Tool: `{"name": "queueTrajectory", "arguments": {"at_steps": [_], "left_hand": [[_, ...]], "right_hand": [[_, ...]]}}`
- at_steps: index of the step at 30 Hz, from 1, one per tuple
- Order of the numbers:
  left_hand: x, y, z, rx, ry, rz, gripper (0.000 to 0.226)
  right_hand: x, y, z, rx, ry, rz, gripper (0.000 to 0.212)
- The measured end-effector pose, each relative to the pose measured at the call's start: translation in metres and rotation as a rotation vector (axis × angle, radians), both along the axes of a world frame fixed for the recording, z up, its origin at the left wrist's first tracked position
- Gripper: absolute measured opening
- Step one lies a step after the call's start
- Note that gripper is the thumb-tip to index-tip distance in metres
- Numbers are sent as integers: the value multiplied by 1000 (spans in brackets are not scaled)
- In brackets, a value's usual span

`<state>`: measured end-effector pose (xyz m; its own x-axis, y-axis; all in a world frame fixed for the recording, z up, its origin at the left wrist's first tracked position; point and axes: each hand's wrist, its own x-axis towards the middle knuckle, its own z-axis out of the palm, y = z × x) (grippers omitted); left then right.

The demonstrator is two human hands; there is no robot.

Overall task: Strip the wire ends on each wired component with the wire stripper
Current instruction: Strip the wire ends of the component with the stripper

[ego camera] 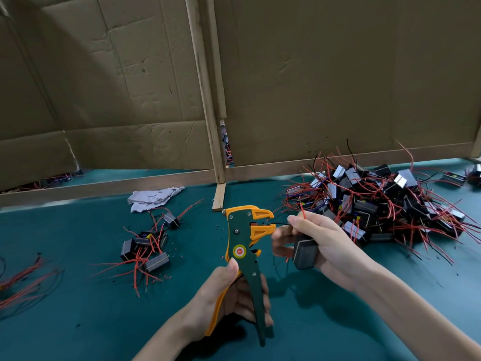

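A view from above of two bare hands working over a green table top [78, 321], with tall cardboard sheets [338, 74] standing across the upper frame.

At lower centre, the left hand [229, 295] gripped the wire stripper [246, 246], an orange and dark green tool held upright. Its fingers were curled round both handles and the thumb pressed against the body. The tool's orange jaws pointed right and stood slightly apart.

Just right of centre, the right hand [320, 243] held a component [304, 252], a small dark block, against its palm with curled fingers. Its thumb and forefinger pinched a black wire [282, 223] from that block. The wire ran left, and its end lay between the jaws.

A large pile [385, 204] of similar blocks with red and black wires filled the right middle of the frame. A small cluster [148, 246] of blocks lay at centre left, with tiny bits of insulation scattered around it. A crumpled grey cloth [153, 195] sat above that cluster, and loose red wires [23, 280] lay at the left edge.

The step in hand appeared to be placing the wire end, with the squeeze not yet made. The next move would likely call for holding the wire steady, closing the handles fully, then drawing the wire free. Judging by the pile sizes, most of the work seemed to remain.
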<state>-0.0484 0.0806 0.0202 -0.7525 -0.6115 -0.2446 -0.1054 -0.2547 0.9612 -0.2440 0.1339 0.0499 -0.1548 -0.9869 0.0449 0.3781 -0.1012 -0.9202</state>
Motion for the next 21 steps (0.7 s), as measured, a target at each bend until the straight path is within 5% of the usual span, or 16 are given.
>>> {"name": "queueTrajectory", "arguments": {"at_steps": [10,15,21], "left_hand": [[-1,-6,-21,-178,130,76,76],[-3,-8,-18,-66,190,15,91],[-6,-13,-15,-8,149,67,77]], "right_hand": [[4,1,-1,8,23,11,23],[-2,-1,-3,-18,21,-29,27],[-1,-2,14,-131,417,-211,27]]}}
